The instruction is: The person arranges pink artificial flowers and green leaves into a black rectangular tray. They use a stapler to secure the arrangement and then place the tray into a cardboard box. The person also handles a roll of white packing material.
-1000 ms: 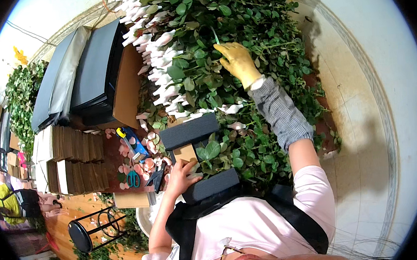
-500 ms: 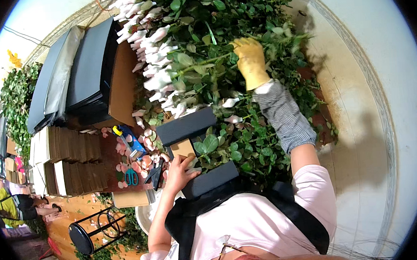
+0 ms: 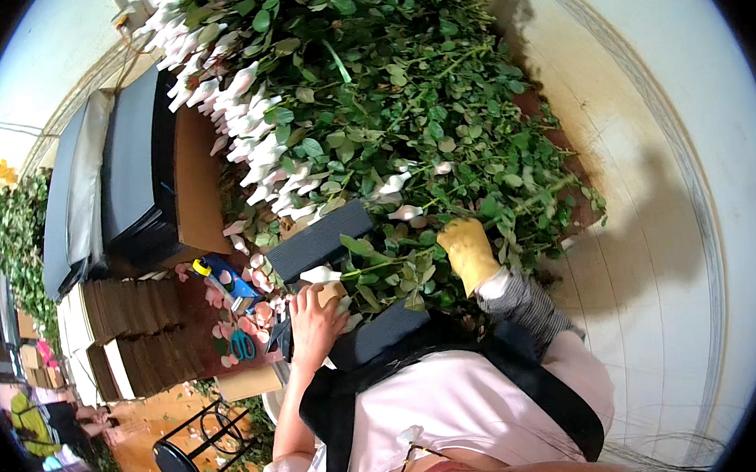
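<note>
My right hand, in a yellow glove, is closed around a leafy rose stem, low over the greenery at the front. This stem reaches left to a rose head in a white sleeve, lying beside a tan cardboard piece. My bare left hand curls its fingers over the cardboard's near edge, with another white-sleeved head against them. Dark ridged board shows as two flaps, a far one and a near one, either side of the leaves. The right fingertips are partly hidden.
A large heap of sleeved roses covers the far table. At left stand dark board stacks and tan cardboard stacks. Teal scissors, a blue tool and petals lie nearby. A black stool stands below.
My right hand has come down from the heap toward me, bringing a rose whose head now lies by the cardboard. My left hand stays at the cardboard. The view has shifted slightly.
</note>
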Demonstrator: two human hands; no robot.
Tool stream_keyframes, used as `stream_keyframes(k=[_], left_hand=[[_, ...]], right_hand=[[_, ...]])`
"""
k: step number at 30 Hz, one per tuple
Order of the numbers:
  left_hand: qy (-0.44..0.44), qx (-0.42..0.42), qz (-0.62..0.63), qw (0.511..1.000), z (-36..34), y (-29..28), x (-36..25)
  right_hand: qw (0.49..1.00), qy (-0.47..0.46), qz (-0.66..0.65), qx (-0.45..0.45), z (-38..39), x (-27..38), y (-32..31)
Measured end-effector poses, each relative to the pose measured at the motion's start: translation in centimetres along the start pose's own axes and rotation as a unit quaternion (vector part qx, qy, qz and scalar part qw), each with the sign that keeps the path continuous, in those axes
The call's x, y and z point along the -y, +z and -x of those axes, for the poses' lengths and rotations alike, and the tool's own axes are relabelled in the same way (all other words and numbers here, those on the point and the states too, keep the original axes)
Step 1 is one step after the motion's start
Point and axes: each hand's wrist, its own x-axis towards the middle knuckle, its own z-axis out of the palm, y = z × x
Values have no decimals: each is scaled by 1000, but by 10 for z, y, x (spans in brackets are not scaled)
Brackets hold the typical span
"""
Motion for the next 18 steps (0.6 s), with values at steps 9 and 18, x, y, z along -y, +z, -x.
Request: stream_keyframes(k=[9,18], left_hand=[[-5,19,129,991,-9,20,20],[-33,-39,181,982,-3,41,20]], right_hand=[[933,-167,-261,182,-39,-51,-41],[948,25,-82,-307,-297,-84,-123]])
